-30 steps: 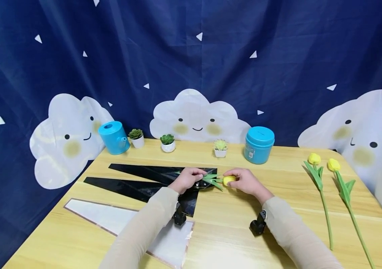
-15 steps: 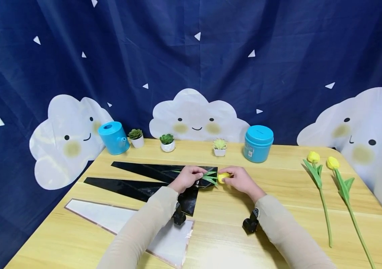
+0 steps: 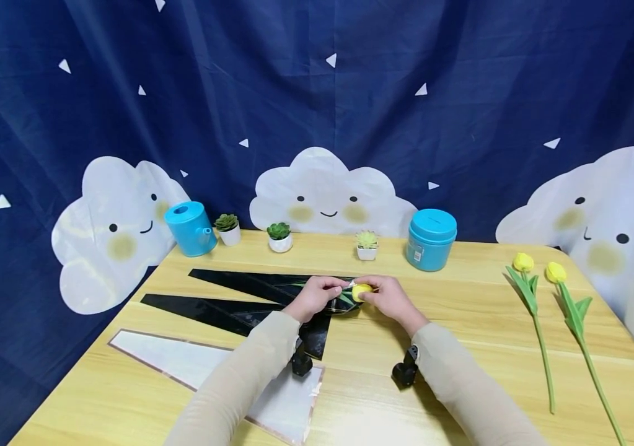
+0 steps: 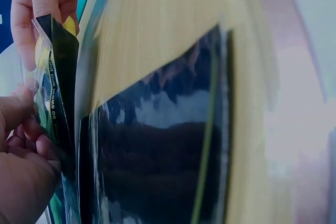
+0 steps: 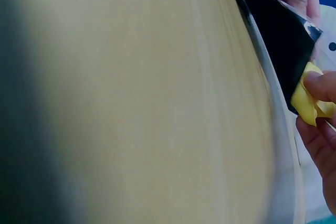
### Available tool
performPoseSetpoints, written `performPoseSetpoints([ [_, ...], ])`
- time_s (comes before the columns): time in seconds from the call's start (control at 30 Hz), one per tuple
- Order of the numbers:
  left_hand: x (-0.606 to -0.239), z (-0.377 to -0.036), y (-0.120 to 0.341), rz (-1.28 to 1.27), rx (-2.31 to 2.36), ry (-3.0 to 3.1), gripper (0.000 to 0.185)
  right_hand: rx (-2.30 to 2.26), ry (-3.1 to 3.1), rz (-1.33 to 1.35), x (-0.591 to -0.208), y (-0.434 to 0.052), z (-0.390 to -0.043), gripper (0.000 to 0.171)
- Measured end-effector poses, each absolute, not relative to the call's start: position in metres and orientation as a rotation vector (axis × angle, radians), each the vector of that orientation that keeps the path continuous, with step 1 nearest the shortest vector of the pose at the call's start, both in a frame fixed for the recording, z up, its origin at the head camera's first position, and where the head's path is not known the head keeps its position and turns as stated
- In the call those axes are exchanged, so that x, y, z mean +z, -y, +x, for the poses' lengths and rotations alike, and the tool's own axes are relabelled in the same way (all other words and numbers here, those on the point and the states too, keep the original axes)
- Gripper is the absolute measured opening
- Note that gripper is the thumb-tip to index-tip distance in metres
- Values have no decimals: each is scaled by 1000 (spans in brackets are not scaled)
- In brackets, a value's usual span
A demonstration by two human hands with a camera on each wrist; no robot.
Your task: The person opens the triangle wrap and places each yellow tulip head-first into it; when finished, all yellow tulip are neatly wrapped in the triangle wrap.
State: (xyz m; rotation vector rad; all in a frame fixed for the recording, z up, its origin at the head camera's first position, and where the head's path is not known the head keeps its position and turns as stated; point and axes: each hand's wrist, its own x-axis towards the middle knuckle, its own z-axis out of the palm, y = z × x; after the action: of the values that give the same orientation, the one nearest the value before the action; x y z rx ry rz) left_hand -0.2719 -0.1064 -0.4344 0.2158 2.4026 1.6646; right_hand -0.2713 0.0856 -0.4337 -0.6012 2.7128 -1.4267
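Beside the blue tin (image 3: 431, 240), the right hand (image 3: 388, 298) pinches the soft, crushable yellow tulip (image 3: 361, 291) while the left hand (image 3: 317, 296) pinches the slippery, flimsy black sleeve (image 3: 272, 286) mouth; gripping the stem seems safer.

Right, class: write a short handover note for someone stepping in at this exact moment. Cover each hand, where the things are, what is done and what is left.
Left hand: pinches the open end of the black wrapping sleeve.
Right hand: holds the yellow tulip head at the sleeve's mouth.
Things: stem and leaves already lie inside the sleeve; only the bloom shows. Two more tulips lie at the table's right side. A second black sleeve and a white sleeve lie nearer the person.
Done: first tulip nearly sleeved.
Left: probably settling the bloom, then the other two tulips.
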Motion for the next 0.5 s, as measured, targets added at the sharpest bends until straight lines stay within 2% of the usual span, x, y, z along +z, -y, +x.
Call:
performPoseSetpoints([
  [0.5,-434,-271,105,196,1716,-2368,22,-1522,-2691,-463,-442,-78,-275,21],
])
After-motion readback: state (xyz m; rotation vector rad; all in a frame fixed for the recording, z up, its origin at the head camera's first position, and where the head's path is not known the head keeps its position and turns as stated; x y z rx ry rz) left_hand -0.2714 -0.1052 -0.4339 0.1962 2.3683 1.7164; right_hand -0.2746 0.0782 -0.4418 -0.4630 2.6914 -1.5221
